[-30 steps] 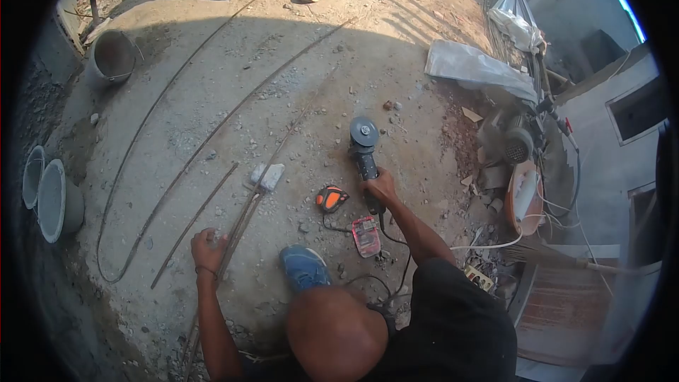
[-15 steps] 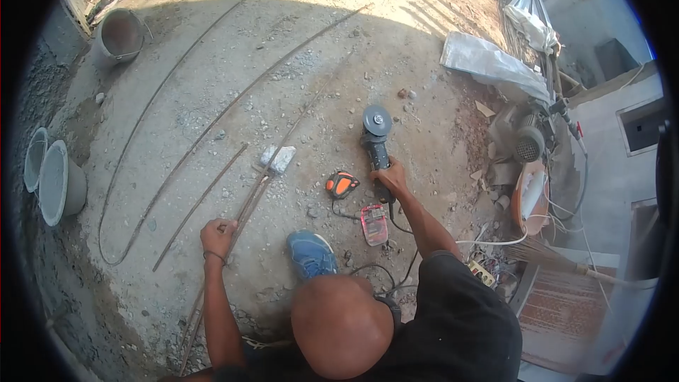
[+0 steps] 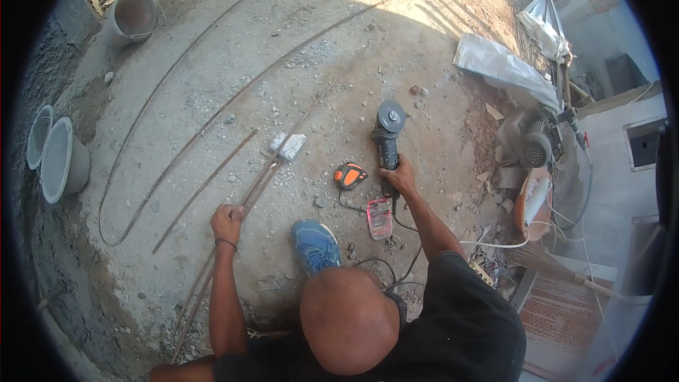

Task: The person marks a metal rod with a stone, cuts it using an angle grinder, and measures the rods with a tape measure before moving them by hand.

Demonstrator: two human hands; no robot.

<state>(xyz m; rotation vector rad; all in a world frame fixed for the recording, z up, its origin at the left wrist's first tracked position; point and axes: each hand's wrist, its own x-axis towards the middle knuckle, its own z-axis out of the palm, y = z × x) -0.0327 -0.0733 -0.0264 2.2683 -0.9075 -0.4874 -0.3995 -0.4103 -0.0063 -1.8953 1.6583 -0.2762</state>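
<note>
My right hand (image 3: 399, 175) is wrapped round the body of a black angle grinder (image 3: 387, 152). Its grey cutting disc (image 3: 391, 117) points away from me. My left hand (image 3: 226, 223) is closed at the side of thin steel rods (image 3: 263, 182), which appear to be gripped at the fingertips. Those rods run from near my left side up across a pale stone block (image 3: 288, 147). Between my hands lie an orange and black tape measure (image 3: 349, 177) and a clear case with red edges (image 3: 380, 218). My blue shoe (image 3: 315, 244) is planted right of the rods.
Long bent rods (image 3: 212, 122) and a short rod (image 3: 205, 191) lie at the left. Buckets (image 3: 62, 163) stand at the left edge, another bucket (image 3: 131, 21) farther back. Cables, a motor (image 3: 536, 145), an orange basin (image 3: 532, 201) and a broom (image 3: 544, 263) are at the right.
The view has shifted slightly, so the scene sits a little higher and further right. The grinder has moved slightly forward in my right hand. My left hand stays at the rods.
</note>
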